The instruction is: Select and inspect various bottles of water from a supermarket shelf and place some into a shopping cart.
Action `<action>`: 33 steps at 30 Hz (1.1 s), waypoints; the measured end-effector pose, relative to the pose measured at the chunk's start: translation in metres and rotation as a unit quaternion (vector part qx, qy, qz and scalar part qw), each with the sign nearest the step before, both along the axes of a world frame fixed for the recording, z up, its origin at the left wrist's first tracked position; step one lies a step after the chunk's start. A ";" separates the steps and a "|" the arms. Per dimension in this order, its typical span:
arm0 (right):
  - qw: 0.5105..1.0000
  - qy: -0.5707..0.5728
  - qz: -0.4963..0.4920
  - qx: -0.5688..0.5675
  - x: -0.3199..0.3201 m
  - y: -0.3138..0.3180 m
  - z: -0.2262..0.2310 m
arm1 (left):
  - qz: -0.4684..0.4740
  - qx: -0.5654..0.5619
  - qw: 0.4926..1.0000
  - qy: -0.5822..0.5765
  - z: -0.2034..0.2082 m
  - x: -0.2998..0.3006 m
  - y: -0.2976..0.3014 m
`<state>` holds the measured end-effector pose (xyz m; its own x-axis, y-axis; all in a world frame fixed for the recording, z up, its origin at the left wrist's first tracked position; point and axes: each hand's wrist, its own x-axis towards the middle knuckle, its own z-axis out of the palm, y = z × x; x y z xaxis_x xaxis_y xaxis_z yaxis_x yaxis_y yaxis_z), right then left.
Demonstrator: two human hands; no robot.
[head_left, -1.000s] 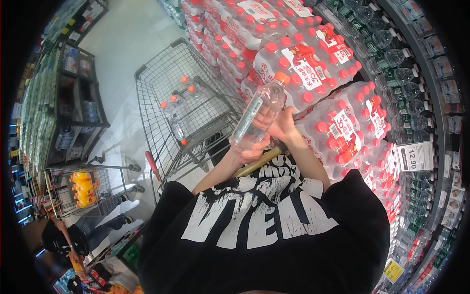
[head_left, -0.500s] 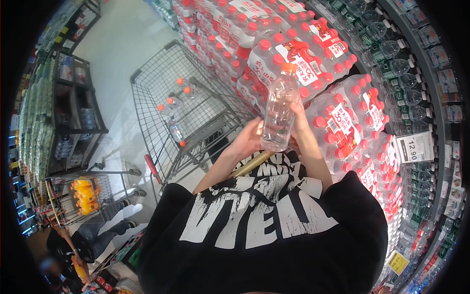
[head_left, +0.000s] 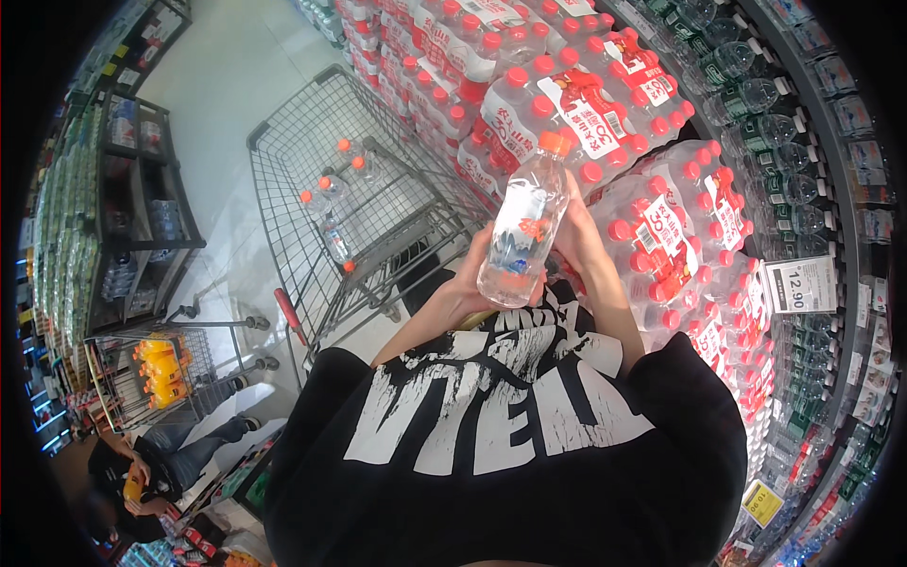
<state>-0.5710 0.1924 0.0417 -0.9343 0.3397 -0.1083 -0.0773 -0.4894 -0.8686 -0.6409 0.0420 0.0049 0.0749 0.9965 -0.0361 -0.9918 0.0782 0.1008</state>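
- Clear bottle (head_left: 522,231): held near the centre of the frame, directly between the two hands and touching both, above the chest of the black T-shirt (head_left: 510,510).
- Long axis: tilted, with the orange cap (head_left: 554,143) toward the upper right and the base toward the lower left; the printed side faces the camera.
- Left hand (head_left: 471,277): gripping the lower left side of the clear bottle, near its base; some fingers pass behind it and are partly hidden.
- Right hand (head_left: 577,223): against the right side, higher up toward the shoulder, with the palm turned in. I cannot tell how firmly it presses.
- Nearer hand: neither is apart from the clear bottle; the left hand sits closer to the base, the right hand closer to the cap.
- Arm pose: the left forearm (head_left: 416,329) slants up and right from its sleeve; the right forearm (head_left: 609,295) rises more steeply, leaning left. The wrists flank the lower body and are set apart.
- To the left: the wire shopping cart (head_left: 293,142) stands left of centre, nearer the left hand, with loose orange-capped bottles (head_left: 334,236) inside.
- To the right: red-capped, shrink-wrapped packs (head_left: 581,113) fill the upper middle and right, just beyond the right hand.
- Lower left of the frame: another person's hand (head_left: 139,470) is at an orange bottle (head_left: 133,488), well apart.
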 end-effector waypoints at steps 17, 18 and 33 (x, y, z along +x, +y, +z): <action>0.998 0.033 0.006 -0.046 0.000 -0.006 0.002 | -0.020 -0.087 0.996 -0.022 0.016 0.000 0.001; 0.998 0.034 0.005 -0.044 0.000 -0.006 0.002 | -0.018 -0.086 0.996 -0.017 0.017 0.000 0.001; 0.971 0.016 0.123 0.202 0.000 0.020 0.023 | 0.050 -0.013 0.963 0.263 -0.028 -0.002 0.000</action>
<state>-0.5713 0.2126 0.0648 -0.9934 0.1136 0.0176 -0.0309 -0.1167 -0.9927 -0.6424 0.0418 -0.0232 -0.0560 0.9961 -0.0680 -0.8066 -0.0050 0.5911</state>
